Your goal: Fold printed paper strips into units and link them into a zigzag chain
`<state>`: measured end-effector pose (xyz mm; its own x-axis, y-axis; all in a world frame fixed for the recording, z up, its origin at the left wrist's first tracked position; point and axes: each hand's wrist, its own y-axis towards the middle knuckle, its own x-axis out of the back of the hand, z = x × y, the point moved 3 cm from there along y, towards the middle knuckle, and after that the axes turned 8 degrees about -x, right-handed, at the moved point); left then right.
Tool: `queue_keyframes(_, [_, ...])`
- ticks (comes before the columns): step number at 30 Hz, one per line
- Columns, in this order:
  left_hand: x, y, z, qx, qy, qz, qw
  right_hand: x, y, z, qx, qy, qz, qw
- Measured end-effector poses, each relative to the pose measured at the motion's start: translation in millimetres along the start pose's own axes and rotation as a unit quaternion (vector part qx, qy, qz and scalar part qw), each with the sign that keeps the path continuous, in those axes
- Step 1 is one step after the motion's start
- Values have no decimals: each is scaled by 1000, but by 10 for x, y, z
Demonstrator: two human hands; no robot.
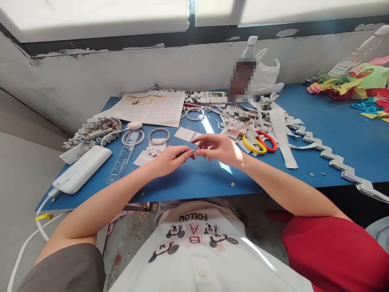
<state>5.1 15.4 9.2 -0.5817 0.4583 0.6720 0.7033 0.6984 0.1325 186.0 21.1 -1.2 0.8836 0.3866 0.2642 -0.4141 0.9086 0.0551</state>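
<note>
Over the middle of the blue table, my left hand (172, 159) and my right hand (220, 150) meet at the fingertips. Between them is a small folded strip of newspaper (195, 149), pinched by the left thumb and forefinger. My right thumb and a finger close on its other side, partly hiding it. Just behind the hands lies a flat cut piece of newsprint (186, 134). Scissors with yellow and red handles (258, 142) rest to the right, on a heap of folded paper strips (240, 121).
A white power strip (82, 168), a clear ruler (121, 160) and tape rolls (158, 136) lie at left. Behind them are a newspaper sheet (152, 107) and a bottle (249, 50). A folded-paper chain (337, 160) runs off the right edge; coloured paper (361, 83) lies farther back.
</note>
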Motion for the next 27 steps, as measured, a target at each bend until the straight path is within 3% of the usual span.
queue_keyframes(5, [-27,-17,-15,13,9,23,1000,-13,22,-33,-44,14,56,997])
queue_keyframes(12, [-41,-15,-33,29,-6,17,999,-37,12,-69,-78,28,36,996])
queue_keyframes(15, [-6,-20,-21,57,-92,-20,994,-26,12,-65,-67,45,16,997])
queue_keyframes(21, [64,19,20,56,-372,-144,915,-9,11,3,-35,146,-74,986])
queue_keyframes(24, [-18,52,47,59,-397,-169,900,-118,-3,2,-20,192,-96,976])
queue_keyframes(27, [-98,65,62,57,-392,-178,901,-260,-12,-31,-14,198,-47,979])
